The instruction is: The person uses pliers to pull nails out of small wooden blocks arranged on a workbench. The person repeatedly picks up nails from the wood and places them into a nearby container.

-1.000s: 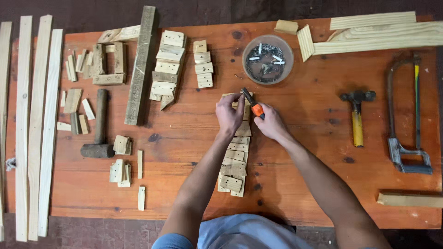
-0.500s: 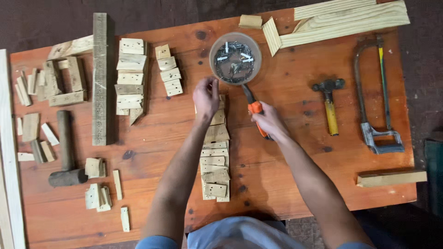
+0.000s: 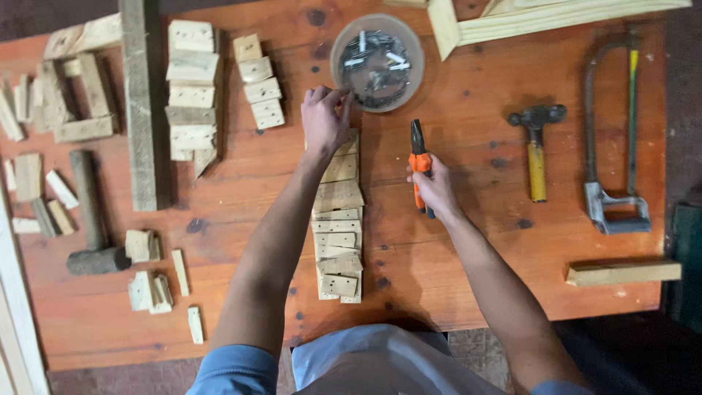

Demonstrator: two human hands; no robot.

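Two hammers [image 3: 536, 150], one hacksaw [image 3: 613, 139]

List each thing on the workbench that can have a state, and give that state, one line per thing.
Left hand: fingertips at the bowl's rim.
Right hand: gripping the pliers.
Pliers: held, jaws shut, pointing away.
Bowl: uncovered, holding metal fasteners.
Hammer: lying flat, untouched.
Hacksaw: lying flat, untouched.
Row of wood pieces: overlapping, flat.

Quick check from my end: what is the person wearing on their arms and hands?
Both forearms are bare, and the left hand and right hand wear no gloves. No watch, ring or bracelet shows. Short blue sleeves cover the upper arms at the bottom edge of the view.
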